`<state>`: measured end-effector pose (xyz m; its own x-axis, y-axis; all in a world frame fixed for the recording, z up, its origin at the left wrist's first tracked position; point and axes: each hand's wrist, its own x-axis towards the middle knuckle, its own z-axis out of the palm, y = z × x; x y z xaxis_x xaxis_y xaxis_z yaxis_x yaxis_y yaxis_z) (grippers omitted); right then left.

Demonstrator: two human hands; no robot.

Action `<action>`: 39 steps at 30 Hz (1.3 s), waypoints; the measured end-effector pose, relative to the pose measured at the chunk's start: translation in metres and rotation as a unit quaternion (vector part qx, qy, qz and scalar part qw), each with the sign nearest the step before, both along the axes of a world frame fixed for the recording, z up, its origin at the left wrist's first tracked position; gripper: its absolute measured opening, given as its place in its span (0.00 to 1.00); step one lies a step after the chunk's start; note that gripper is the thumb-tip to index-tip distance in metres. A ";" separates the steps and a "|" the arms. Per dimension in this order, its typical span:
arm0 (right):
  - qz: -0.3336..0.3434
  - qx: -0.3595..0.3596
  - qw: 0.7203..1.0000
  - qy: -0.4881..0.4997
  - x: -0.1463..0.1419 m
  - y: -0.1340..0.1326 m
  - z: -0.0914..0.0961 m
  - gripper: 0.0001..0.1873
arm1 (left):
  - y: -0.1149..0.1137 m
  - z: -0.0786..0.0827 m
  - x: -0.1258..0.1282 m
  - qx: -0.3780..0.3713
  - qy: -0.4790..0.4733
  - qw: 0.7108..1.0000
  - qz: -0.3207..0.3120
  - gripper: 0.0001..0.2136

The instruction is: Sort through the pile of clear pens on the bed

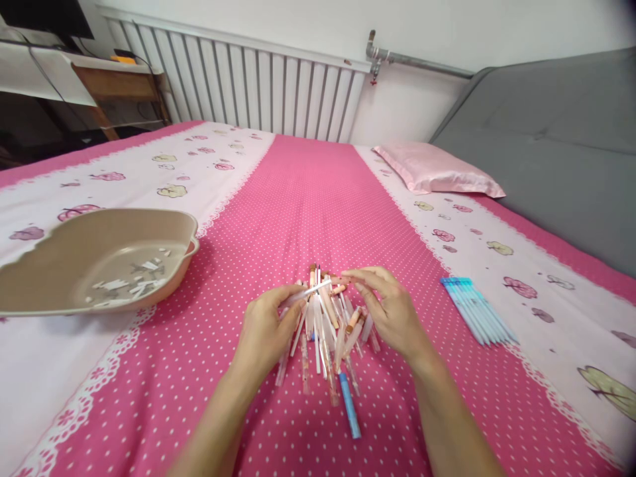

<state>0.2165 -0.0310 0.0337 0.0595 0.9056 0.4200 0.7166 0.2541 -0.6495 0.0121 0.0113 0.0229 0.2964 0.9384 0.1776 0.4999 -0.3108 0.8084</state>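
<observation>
A loose pile of clear and orange pens (328,331) lies on the pink dotted bedsheet (308,199) in front of me. My left hand (263,331) pinches one thin clear pen (307,292) by its left end, just above the pile. My right hand (392,308) has its fingers curled and pinched at the same pen's right end. One blue pen (350,405) lies at the near edge of the pile.
A beige plastic basin (94,262) holding several small white scraps sits at the left. A neat bundle of blue pens (477,310) lies at the right. A pink pillow (437,169), grey headboard (546,146) and white radiator (238,83) are beyond.
</observation>
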 end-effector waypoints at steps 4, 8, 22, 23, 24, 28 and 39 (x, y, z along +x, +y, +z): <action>-0.006 0.003 0.999 -0.034 -0.001 -0.001 0.001 0.16 | 0.001 -0.001 -0.001 0.016 0.021 1.000 0.004 0.12; -0.017 0.016 0.997 -0.070 -0.002 -0.003 0.004 0.16 | 0.002 -0.001 -0.002 0.048 0.050 0.998 0.010 0.12; 0.030 -0.050 0.963 0.264 -0.005 -0.006 0.010 0.19 | 0.000 -0.003 0.001 0.038 -0.010 0.999 -0.026 0.10; 0.028 -0.045 0.959 0.277 -0.005 -0.006 0.009 0.19 | -0.001 -0.003 0.002 0.035 -0.013 0.999 -0.028 0.10; 0.024 -0.040 0.958 0.284 -0.005 -0.006 0.009 0.19 | -0.001 -0.003 0.002 0.033 -0.016 0.999 -0.029 0.10; 0.019 -0.034 0.958 0.284 -0.006 -0.008 0.012 0.18 | -0.002 -0.001 0.003 0.022 -0.023 0.999 -0.040 0.10; 0.013 -0.027 0.960 0.280 -0.006 -0.009 0.013 0.18 | -0.004 0.001 0.003 0.000 -0.041 0.997 -0.064 0.11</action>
<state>0.2103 -0.0399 0.0466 0.2397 0.9293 0.2809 0.2456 0.2219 -0.9436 0.0150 0.0072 0.0235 0.3978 0.8941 0.2059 0.3877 -0.3672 0.8455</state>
